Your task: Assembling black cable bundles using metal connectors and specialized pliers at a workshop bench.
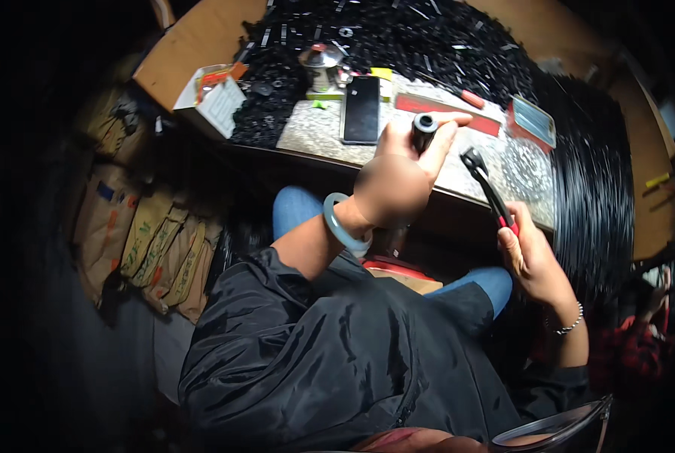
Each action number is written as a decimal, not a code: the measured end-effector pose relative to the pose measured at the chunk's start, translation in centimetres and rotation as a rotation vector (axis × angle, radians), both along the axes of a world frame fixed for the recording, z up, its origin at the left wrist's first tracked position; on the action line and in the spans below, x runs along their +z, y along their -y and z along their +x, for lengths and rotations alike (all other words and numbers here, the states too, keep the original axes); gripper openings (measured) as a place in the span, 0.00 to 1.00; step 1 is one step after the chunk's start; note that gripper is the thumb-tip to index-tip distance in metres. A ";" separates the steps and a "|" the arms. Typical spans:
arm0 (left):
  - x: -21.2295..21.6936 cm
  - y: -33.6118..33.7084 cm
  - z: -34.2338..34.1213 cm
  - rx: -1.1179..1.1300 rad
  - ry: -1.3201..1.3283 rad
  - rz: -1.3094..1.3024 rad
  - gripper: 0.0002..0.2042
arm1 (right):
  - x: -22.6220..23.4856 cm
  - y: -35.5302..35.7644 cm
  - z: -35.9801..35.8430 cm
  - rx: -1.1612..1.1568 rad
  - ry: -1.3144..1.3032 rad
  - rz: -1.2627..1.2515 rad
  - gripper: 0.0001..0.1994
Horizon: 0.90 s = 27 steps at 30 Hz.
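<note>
Above the near edge of a speckled grey slab [307, 134], my left hand [399, 180] is closed round a short black tube [425, 127]. The tube's open end faces up, and one finger stretches out past it. My right hand [535, 260] grips a hand tool with a black head and red handle [490, 189]. The tool's rounded head points up and left toward the tube, with a gap between them. Its exact kind is hard to make out. A dark phone [361, 109] lies on the slab beyond my left hand, and a flat red strip [488, 124] lies beyond the tube.
Many small black pieces [428, 38] heap across the far table. Small shiny parts [526, 167] and a red-sided box [533, 121] sit right. Long black strips [594, 181] hang beyond. Left are a white carton [224, 106] and brown sacks [107, 219]. Another person's plaid sleeve [643, 347] shows far right.
</note>
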<state>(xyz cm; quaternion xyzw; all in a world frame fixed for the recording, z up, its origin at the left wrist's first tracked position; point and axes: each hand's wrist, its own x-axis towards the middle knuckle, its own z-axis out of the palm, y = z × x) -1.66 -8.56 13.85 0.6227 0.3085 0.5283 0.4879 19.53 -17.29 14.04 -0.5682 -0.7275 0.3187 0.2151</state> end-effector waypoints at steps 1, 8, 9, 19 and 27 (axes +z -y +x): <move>0.6 -0.4 -0.1 -0.043 0.065 -0.045 0.09 | -2.2 -0.3 0.9 -0.040 -0.016 0.017 0.16; -3.5 2.5 1.3 -0.070 0.105 -0.087 0.08 | -12.7 -4.2 2.1 -0.306 0.726 0.472 0.21; -4.8 3.3 1.6 -0.058 0.069 -0.057 0.10 | -13.1 -4.4 2.4 -0.302 0.726 0.473 0.21; -22.5 7.7 1.9 -0.086 -0.212 -0.033 0.12 | -14.9 -5.7 2.5 -0.354 1.081 0.597 0.25; -6.3 1.7 -15.3 0.617 -0.348 0.431 0.24 | -13.6 -5.8 1.3 -0.341 0.963 0.665 0.23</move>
